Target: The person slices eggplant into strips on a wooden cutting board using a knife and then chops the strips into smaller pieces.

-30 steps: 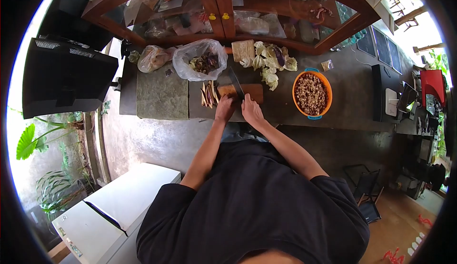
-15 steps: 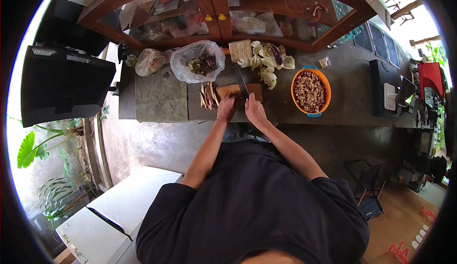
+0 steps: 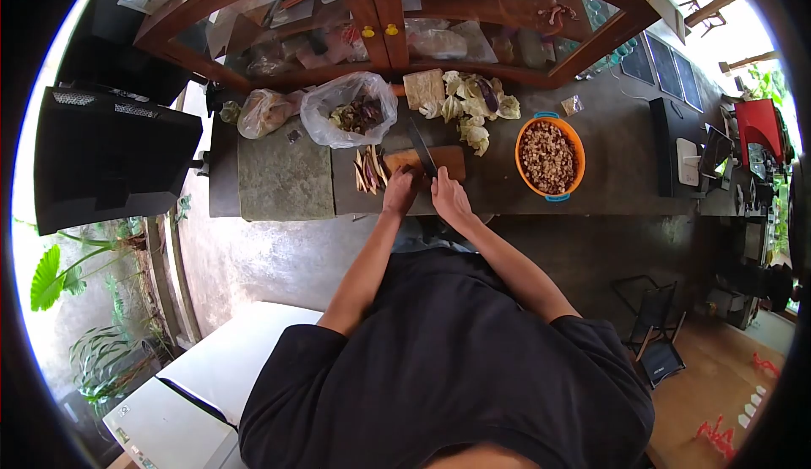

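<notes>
My right hand (image 3: 451,197) is closed round the handle of a knife (image 3: 421,145), its dark blade pointing away from me and slanting left over the wooden cutting board (image 3: 449,161). On the board's near left part rests my left hand (image 3: 400,190), fingers curled down close to the blade; whatever they press on is hidden. Long pale strips with dark purple skin, looking like eggplant (image 3: 369,171), lie in a pile just left of the board.
An orange basin (image 3: 521,173) of chopped pieces stands right. Behind the board are a clear plastic bag (image 3: 317,114) of scraps, a tan block (image 3: 424,90) and wilted leaves (image 3: 475,135). A green-grey mat (image 3: 285,177) lies left. A glass-door cabinet (image 3: 380,55) borders the back.
The knife's blade tip has swung a little to the left, and my right hand has shifted slightly with it. My left hand stays almost in place. The view has moved slightly.
</notes>
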The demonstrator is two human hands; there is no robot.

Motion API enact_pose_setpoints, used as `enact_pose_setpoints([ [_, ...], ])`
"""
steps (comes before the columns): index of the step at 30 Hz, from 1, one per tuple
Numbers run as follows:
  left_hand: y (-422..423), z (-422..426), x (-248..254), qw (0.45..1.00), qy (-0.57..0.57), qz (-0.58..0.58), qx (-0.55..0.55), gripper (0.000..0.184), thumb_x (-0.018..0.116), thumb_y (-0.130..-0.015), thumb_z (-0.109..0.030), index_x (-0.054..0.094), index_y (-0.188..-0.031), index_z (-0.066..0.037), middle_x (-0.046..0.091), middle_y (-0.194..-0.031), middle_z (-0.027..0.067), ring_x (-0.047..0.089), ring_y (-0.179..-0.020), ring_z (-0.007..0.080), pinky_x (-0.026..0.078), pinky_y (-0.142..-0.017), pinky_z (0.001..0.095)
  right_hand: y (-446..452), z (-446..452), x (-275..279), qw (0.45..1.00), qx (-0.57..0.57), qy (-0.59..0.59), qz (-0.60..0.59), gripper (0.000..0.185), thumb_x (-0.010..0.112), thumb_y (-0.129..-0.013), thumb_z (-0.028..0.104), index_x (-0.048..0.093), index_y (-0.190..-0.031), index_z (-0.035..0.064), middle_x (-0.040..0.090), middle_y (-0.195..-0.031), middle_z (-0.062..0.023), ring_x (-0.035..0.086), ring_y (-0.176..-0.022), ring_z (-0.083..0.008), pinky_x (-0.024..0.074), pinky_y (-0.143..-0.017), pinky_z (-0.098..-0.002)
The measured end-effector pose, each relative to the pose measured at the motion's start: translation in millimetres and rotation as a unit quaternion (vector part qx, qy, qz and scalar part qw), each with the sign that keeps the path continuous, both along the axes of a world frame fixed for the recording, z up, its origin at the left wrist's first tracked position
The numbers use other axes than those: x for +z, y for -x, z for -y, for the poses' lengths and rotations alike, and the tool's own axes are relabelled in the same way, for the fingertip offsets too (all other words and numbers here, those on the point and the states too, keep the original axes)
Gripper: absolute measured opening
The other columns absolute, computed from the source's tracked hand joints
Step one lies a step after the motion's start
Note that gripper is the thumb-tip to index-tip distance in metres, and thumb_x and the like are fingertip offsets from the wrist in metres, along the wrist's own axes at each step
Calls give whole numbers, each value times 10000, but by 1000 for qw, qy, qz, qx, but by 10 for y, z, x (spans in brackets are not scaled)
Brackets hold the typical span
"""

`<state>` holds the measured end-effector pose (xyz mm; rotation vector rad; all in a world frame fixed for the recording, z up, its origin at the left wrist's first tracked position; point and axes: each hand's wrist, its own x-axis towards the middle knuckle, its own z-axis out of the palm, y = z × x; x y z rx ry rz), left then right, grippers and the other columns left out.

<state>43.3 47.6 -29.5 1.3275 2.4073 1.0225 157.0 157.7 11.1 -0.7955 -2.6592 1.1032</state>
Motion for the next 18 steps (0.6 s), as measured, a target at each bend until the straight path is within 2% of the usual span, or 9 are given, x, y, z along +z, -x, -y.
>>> enact_pose_setpoints([
  [2,-1,15,-68,999,-35,-15,25,132,631,-817,-137,708,-877,-48,684,-899,132,604,-961,324,470,-892,419,-10,3,5,1000,-1,2,1,147,474,-973,154,376,-995,47,596,-652,-279,598,-647,-499,476,-575,-609],
  [8,-15,54,171,998,-47,15,25,151,636,-810,-127,718,-909,-48,696,-921,119,602,-978,332,463,-910,416,-12,57,47,1000,-2,2,10,147,464,-980,162,375,-995,45,602,-658,-275,606,-657,-495,478,-576,-604],
  [12,22,83,155,1000,-5,8,14,160,651,-798,-127,719,-918,-46,695,-931,117,602,-985,331,463,-914,410,12,102,18,1000,-1,-6,6,147,465,-980,159,375,-984,43,604,-663,-273,607,-656,-492,477,-573,-601],
  [14,17,98,206,1000,-4,8,18,166,651,-788,-110,710,-924,-36,683,-963,148,599,-994,343,468,-909,418,31,121,-12,1000,-1,-8,5,144,467,-978,154,376,-981,41,604,-665,-273,608,-655,-491,476,-574,-601],
  [17,80,114,-194,1000,-19,-13,18,177,634,-781,-89,696,-931,-20,660,-1000,187,592,-1004,370,477,-901,435,52,149,-37,1000,-4,-4,0,141,473,-969,141,377,-974,38,605,-667,-271,609,-656,-490,477,-579,-600],
  [18,84,122,-191,1000,-19,-13,17,177,634,-781,-89,696,-931,-20,660,-1000,187,592,-1004,370,477,-901,435,52,159,-71,1000,-4,1,-2,140,477,-962,134,377,-969,37,605,-668,-268,609,-658,-488,479,-584,-598],
])
